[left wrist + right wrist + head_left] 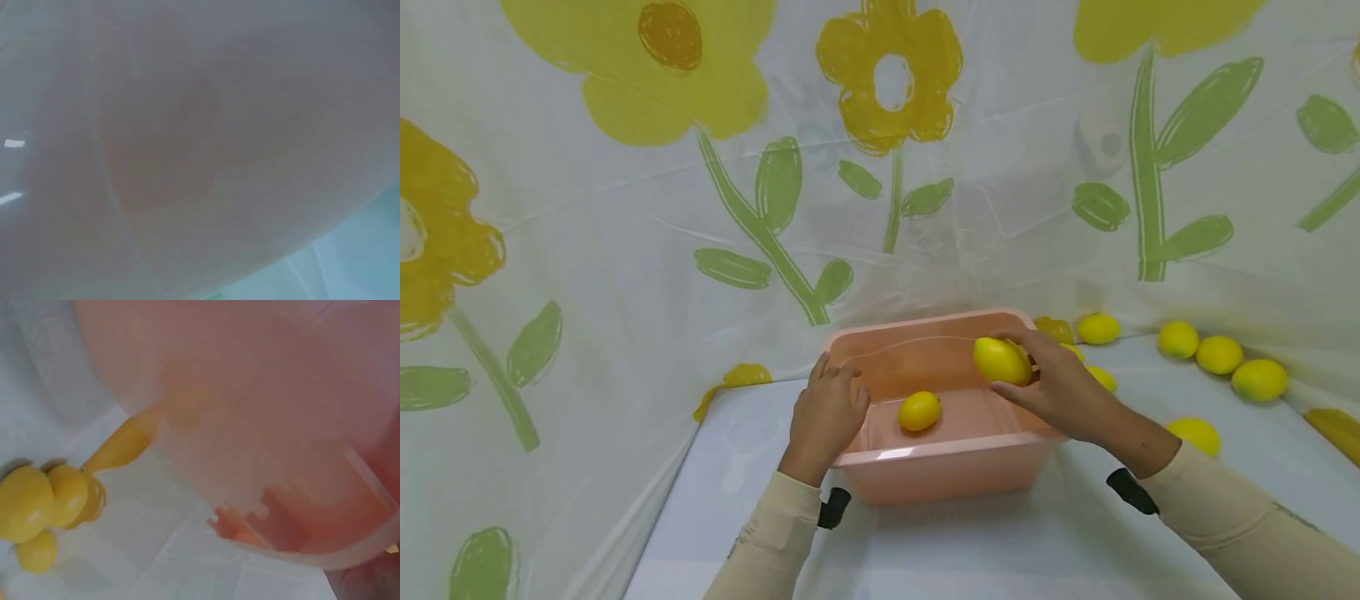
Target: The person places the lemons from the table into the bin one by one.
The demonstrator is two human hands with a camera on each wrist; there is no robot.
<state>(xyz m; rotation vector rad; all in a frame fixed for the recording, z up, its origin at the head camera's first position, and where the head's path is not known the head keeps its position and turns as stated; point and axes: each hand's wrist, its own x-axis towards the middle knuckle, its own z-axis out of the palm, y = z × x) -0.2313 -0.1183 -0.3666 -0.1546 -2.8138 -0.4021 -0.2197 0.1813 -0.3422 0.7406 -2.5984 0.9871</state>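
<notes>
A pink plastic basin (947, 479) stands on the white table, with one lemon (919, 412) lying on its floor. My left hand (826, 412) holds the basin's left rim, its thumb toward the inside. Above the right part of the basin, my right hand (1060, 379) grips another lemon (1000, 361) between thumb and fingers. In the left wrist view a blurred, pale surface fills most of the picture. The right wrist view shows the basin's curved rim (312, 559) close up; the held lemon is not clearly visible there.
Several loose lemons lie right of the basin, among them one near the right wrist (1195, 435) and one farther right (1260, 380). A flower-printed white curtain (1000, 167) hangs behind the table and along its left side.
</notes>
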